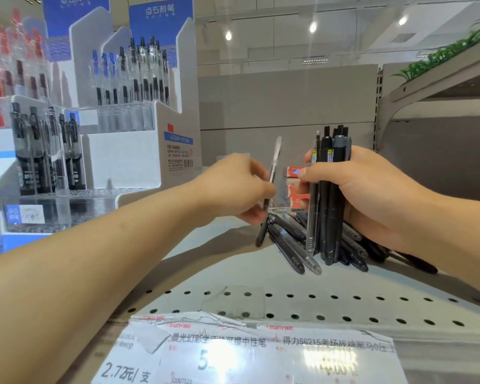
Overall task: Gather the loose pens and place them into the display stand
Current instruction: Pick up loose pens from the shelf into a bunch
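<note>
My right hand point(372, 195) grips an upright bundle of several dark pens point(329, 206), their lower ends standing on the grey shelf point(211, 261). Just left of it, my left hand point(233, 189) pinches one slim clear pen point(272, 173), nearly upright, its tip close to the shelf. Several loose black pens point(291, 242) lie in a pile on the shelf below and behind the bundle. The white tiered display stand point(139, 151), with pens upright in clear slots, stands at the left.
A red and white pack point(294, 178) lies behind the hands. More pen displays point(17, 79) fill the far left. Price labels point(247, 353) run along the perforated front edge of the shelf. A higher shelf with green plants point(438, 65) juts out at the right.
</note>
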A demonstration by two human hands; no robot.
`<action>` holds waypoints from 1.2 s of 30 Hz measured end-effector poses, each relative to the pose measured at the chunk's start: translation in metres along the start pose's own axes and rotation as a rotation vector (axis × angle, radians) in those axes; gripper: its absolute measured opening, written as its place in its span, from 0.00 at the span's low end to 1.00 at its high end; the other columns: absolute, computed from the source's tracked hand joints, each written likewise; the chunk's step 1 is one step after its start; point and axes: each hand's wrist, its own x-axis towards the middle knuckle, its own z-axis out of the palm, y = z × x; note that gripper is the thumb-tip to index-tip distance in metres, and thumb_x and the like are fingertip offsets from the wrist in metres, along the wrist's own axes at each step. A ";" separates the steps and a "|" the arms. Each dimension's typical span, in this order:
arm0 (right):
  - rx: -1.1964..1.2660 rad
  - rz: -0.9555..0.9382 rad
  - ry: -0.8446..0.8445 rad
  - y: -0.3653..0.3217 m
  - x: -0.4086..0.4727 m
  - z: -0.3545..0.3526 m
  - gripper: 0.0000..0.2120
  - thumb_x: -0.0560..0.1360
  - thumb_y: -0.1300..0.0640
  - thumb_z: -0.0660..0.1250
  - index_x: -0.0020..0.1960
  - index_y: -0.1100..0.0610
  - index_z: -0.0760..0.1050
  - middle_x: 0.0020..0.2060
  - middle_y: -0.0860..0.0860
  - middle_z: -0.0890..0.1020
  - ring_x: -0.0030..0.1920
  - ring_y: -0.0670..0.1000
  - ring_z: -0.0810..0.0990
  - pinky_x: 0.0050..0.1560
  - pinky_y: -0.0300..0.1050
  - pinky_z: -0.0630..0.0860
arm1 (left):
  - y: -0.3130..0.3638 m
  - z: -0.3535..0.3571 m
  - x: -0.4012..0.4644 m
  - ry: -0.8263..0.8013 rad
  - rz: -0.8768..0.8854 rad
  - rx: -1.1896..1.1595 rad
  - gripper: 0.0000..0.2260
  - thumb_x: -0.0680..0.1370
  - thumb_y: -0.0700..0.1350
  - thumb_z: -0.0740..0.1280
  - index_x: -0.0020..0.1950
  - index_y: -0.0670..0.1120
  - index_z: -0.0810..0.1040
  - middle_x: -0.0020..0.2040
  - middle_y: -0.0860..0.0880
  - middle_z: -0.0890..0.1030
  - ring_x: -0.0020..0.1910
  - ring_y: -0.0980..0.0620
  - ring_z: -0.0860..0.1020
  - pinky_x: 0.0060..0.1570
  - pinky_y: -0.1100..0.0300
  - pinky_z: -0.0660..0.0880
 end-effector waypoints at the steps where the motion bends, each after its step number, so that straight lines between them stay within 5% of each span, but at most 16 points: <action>1: -0.006 -0.002 0.001 0.000 0.001 -0.001 0.07 0.75 0.65 0.72 0.51 0.57 0.79 0.41 0.58 0.84 0.43 0.53 0.86 0.45 0.49 0.85 | 0.004 0.001 -0.002 -0.024 0.042 -0.052 0.03 0.78 0.39 0.67 0.51 0.42 0.80 0.42 0.43 0.84 0.29 0.51 0.83 0.31 0.61 0.80; 4: -0.005 -0.006 -0.003 0.000 0.003 -0.003 0.02 0.76 0.62 0.72 0.45 0.58 0.81 0.46 0.62 0.85 0.47 0.56 0.84 0.51 0.53 0.85 | 0.013 0.006 -0.009 -0.078 0.149 -0.023 0.05 0.77 0.41 0.68 0.53 0.44 0.79 0.41 0.47 0.82 0.29 0.52 0.82 0.31 0.60 0.80; 11: -0.085 -0.081 -0.019 0.000 0.003 -0.006 0.06 0.76 0.61 0.72 0.41 0.55 0.78 0.36 0.55 0.83 0.40 0.54 0.85 0.40 0.51 0.82 | 0.020 0.013 -0.017 -0.126 0.302 0.114 0.06 0.77 0.44 0.68 0.52 0.49 0.81 0.42 0.50 0.84 0.32 0.54 0.84 0.34 0.61 0.81; 15: -0.049 -0.030 -0.004 0.002 0.005 -0.004 0.10 0.73 0.66 0.73 0.54 0.64 0.77 0.51 0.68 0.83 0.47 0.61 0.87 0.50 0.59 0.85 | 0.012 -0.002 -0.011 -0.006 0.180 0.108 0.10 0.72 0.50 0.65 0.43 0.47 0.85 0.38 0.51 0.85 0.31 0.52 0.84 0.32 0.62 0.79; 19: 0.018 0.000 -0.019 0.001 0.003 -0.005 0.17 0.71 0.69 0.74 0.57 0.58 0.77 0.49 0.63 0.86 0.47 0.57 0.88 0.50 0.57 0.85 | -0.008 -0.010 0.007 0.051 0.043 0.368 0.07 0.79 0.48 0.66 0.46 0.49 0.83 0.37 0.52 0.85 0.29 0.55 0.83 0.28 0.65 0.78; 23: -0.036 0.043 -0.084 0.006 -0.001 -0.003 0.15 0.71 0.68 0.75 0.56 0.59 0.79 0.42 0.58 0.85 0.44 0.56 0.87 0.47 0.52 0.85 | -0.018 0.005 0.013 -0.094 -0.014 0.594 0.12 0.76 0.54 0.67 0.50 0.48 0.84 0.35 0.51 0.85 0.31 0.56 0.83 0.39 0.60 0.81; 27: -0.051 0.054 -0.103 0.004 -0.002 -0.001 0.11 0.74 0.66 0.73 0.55 0.59 0.79 0.36 0.54 0.86 0.41 0.52 0.87 0.50 0.55 0.85 | -0.013 0.020 0.008 -0.207 -0.050 0.768 0.16 0.76 0.55 0.67 0.59 0.48 0.83 0.49 0.48 0.85 0.49 0.49 0.82 0.55 0.51 0.80; 31: -0.091 0.049 -0.113 0.004 0.000 -0.001 0.10 0.75 0.64 0.72 0.55 0.60 0.78 0.35 0.54 0.85 0.40 0.51 0.86 0.54 0.58 0.84 | -0.015 0.011 0.010 -0.180 -0.126 0.846 0.18 0.75 0.50 0.68 0.63 0.44 0.81 0.56 0.44 0.84 0.55 0.45 0.82 0.58 0.50 0.79; 36: -0.042 0.099 -0.123 0.008 0.003 -0.001 0.13 0.75 0.66 0.72 0.58 0.62 0.77 0.37 0.56 0.83 0.39 0.52 0.85 0.43 0.51 0.85 | -0.018 -0.004 0.009 -0.064 -0.188 0.472 0.14 0.76 0.41 0.67 0.60 0.39 0.81 0.40 0.43 0.87 0.37 0.46 0.86 0.45 0.51 0.84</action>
